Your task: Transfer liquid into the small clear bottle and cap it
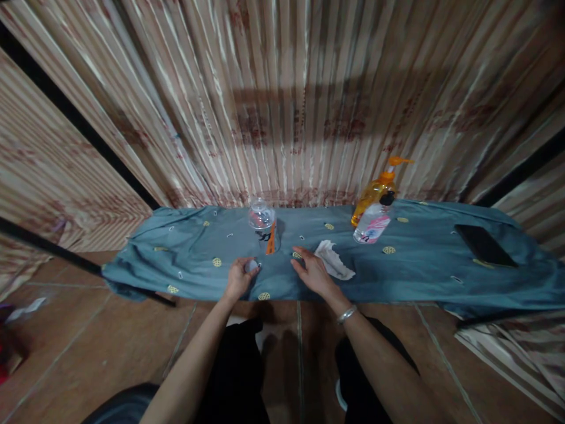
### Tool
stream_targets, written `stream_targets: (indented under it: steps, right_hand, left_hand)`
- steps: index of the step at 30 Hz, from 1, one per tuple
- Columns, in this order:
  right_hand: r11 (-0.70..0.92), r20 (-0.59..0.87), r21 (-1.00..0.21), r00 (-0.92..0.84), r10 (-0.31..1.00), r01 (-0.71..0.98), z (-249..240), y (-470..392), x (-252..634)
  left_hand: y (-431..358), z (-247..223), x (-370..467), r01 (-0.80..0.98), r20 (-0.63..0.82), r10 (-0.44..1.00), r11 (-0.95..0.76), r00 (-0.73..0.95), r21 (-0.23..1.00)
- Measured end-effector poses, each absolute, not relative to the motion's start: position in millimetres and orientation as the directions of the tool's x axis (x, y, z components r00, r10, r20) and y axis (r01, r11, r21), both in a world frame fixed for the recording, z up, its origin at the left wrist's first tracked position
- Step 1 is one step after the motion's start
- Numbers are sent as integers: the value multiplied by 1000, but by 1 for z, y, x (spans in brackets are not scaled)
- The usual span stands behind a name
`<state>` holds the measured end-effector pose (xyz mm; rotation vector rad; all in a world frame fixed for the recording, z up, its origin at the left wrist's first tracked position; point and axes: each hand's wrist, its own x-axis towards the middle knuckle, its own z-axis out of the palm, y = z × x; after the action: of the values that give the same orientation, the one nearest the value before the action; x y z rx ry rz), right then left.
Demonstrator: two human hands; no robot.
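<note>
My left hand point(241, 279) is closed at the near side of the cloth-covered table, pinching a small round whitish bottle cap point(251, 266) between thumb and fingers. Just beyond it stands a clear plastic bottle point(263, 227), upright, with an orange and black label; no cap shows on its mouth. My right hand point(311, 271) has its thumb and fingers apart and holds nothing. It rests low over the cloth, beside a crumpled white tissue point(334, 260) lying to its right. A metal bangle circles the right wrist.
A yellow pump bottle point(371, 197) with an orange pump stands at the back right, behind a clear black-capped bottle point(373, 224). Farther right lies a dark phone point(485, 245). Green patterned cloth point(309, 288) covers the narrow table. Striped curtain point(291, 118) hangs behind; black poles point(83, 118) flank it.
</note>
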<state>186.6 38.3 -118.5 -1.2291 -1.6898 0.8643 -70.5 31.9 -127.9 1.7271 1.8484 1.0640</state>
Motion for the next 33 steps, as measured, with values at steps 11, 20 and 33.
stream_targets:
  steps: [11,20,33]
  right_hand:
    - [-171,-67,-962,-426,902,-211,-102,40,156]
    - [-165,-35,-924,-354,935,-345,-60,47,165]
    - [673,228,-201,-634,739,712,87,117,126]
  left_hand:
    - [15,-111,0,446,412,911,-382,32,810]
    - [17,-90,-10,373,510,853,-439,-113,817]
    - [100,-94,-3,192,470,826,-430,-311,882]
